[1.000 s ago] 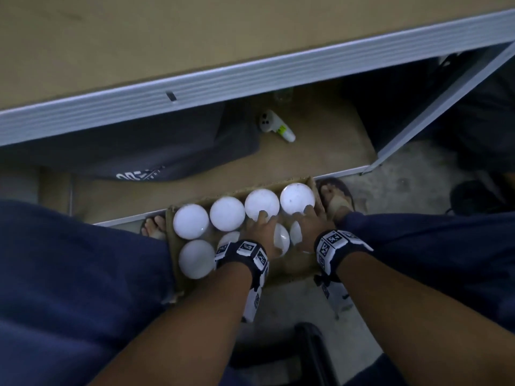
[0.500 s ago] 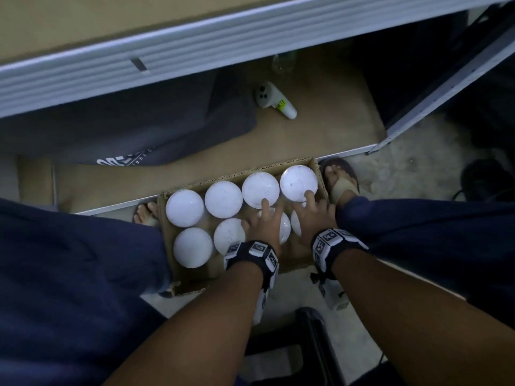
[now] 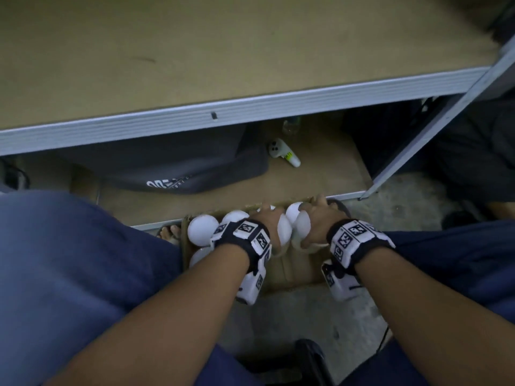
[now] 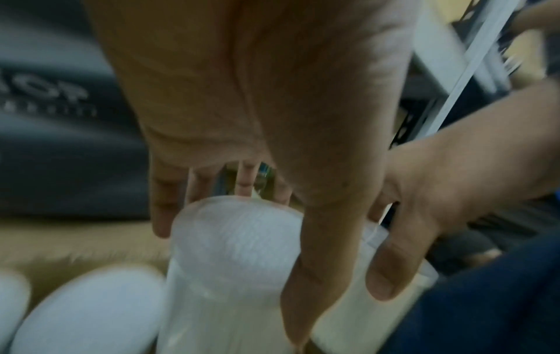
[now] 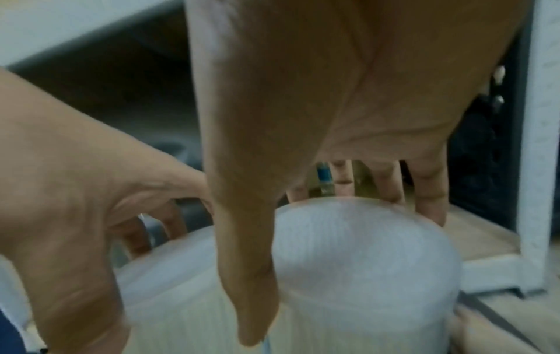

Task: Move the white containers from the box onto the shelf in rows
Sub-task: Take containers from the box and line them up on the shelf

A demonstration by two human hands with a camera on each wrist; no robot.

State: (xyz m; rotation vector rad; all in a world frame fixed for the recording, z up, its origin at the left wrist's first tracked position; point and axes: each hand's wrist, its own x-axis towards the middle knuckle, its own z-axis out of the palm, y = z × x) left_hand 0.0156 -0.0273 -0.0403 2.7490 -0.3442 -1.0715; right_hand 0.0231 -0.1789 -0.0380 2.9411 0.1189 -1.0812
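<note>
A cardboard box (image 3: 289, 271) on the floor between my feet holds several white-lidded containers. My left hand (image 3: 264, 221) grips one white container (image 3: 284, 231) from above, fingers and thumb around its lid (image 4: 239, 239). My right hand (image 3: 315, 215) grips another white container (image 3: 302, 225) right beside it, fingers spread around its lid (image 5: 363, 254). Both containers stand lifted above the box, side by side. More white containers (image 3: 203, 229) remain at the box's left end. The tan shelf (image 3: 223, 51) with its grey front edge spans the upper view.
Under the shelf on a lower board lie a dark bag (image 3: 172, 168) and a white controller-like device (image 3: 282, 153). A grey shelf post (image 3: 434, 129) slants at right. My blue-clad legs flank the box; a dark object (image 3: 309, 360) sits on the floor near me.
Both hands closed around a container each and raised them out of the box. The head view tilted up, showing more of the shelf top.
</note>
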